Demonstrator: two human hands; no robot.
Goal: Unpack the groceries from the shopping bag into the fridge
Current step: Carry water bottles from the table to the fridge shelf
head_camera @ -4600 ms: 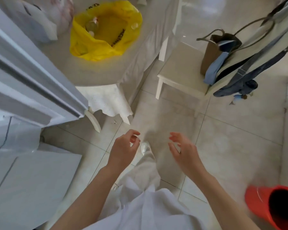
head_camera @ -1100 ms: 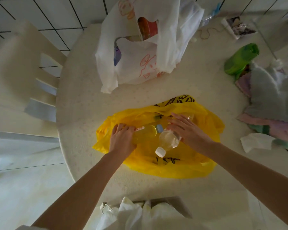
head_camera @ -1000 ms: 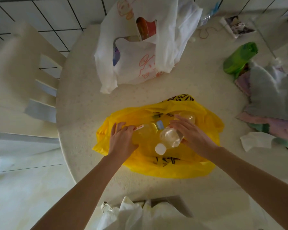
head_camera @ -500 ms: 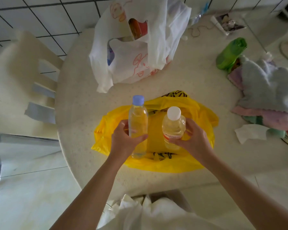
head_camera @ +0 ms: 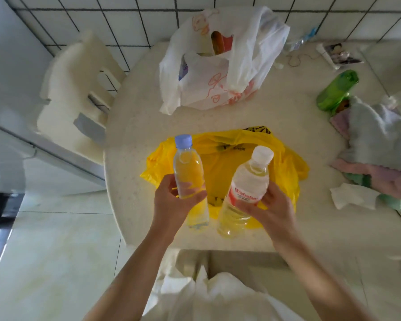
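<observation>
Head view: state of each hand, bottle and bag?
Left hand: grips the blue-capped bottle.
Right hand: grips the white-capped bottle.
Blue-capped bottle: capped, lifted, upright.
White-capped bottle: capped, lifted, tilted right.
Yellow bag: open, slumped on the table.
White bag: open, items inside.
Green bottle: lying down.

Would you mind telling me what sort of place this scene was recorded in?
Most likely a home kitchen or dining corner. A tiled wall stands behind a round table with a pale chair beside it. A yellow shopping bag and a white carrier bag lie on the table.
</observation>
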